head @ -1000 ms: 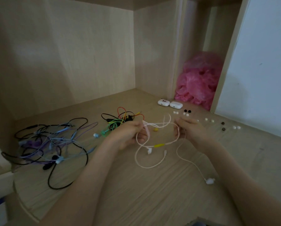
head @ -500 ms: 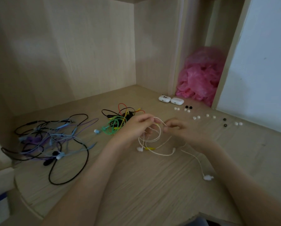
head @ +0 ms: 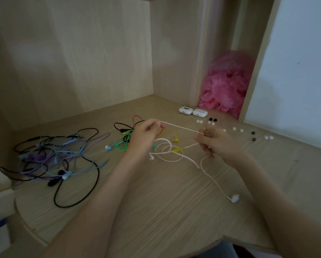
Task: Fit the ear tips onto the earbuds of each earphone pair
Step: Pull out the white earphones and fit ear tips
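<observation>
On the pale wooden table (head: 174, 211), the left hand (head: 146, 134) and right hand (head: 218, 145), held apart, each pinch the thin white earphone cord (head: 182, 128), stretched taut between them; its loops lie below. Small white and black round ear tips (head: 234, 128) sit loose beyond the right hand.

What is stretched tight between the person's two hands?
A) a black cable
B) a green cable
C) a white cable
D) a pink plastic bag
C: a white cable runs in a straight line from the left hand to the right hand, and both hands pinch it.
</observation>
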A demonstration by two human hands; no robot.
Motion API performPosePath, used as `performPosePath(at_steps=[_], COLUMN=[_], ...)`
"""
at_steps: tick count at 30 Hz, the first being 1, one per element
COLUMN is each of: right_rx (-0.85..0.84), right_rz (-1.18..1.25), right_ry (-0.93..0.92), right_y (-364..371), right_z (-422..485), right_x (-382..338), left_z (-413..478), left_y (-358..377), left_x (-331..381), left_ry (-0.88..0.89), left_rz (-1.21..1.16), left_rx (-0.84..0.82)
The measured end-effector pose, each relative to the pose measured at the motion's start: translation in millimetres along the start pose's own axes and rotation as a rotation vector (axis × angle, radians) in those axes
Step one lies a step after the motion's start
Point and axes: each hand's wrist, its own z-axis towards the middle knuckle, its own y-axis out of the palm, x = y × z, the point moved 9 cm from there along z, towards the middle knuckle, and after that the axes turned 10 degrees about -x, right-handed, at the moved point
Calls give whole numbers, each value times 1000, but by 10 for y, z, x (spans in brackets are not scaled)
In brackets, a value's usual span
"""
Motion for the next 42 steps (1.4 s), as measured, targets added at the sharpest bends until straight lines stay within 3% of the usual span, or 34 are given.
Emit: performPosePath(at_steps=[9,14,19,21,26,32,38,42], right_rx=[291,330,334,370,450,393,603,652], right_rz=[342,497,688,708,485,439,360,278], right_ry=[-153,-219,-281,-311,-325,-183,-61,18], right_y=[-349,-333,-371,-438,-537,-548,-706,-717], right_z=[-80,-78,-65,-76,-90,41,-91,-142], right_x=[-60,-65,-53,-64,-59,130,213,253], left_z=[-27,-111,-70,-43,-52,-49,-6,-29], left_y=[112,357,314,237,88,131,57,79], left_x=[6,-77,-61,-63,-61,-149,-109,-87], left_ry=[-38,-104,-62,-74,-136,-216,-113,-113], left_rz=[-31,321,575,541,417,-57,-199,-186], left_rx=[-134,-339,-248,-187,-60,-118,-36,-63])
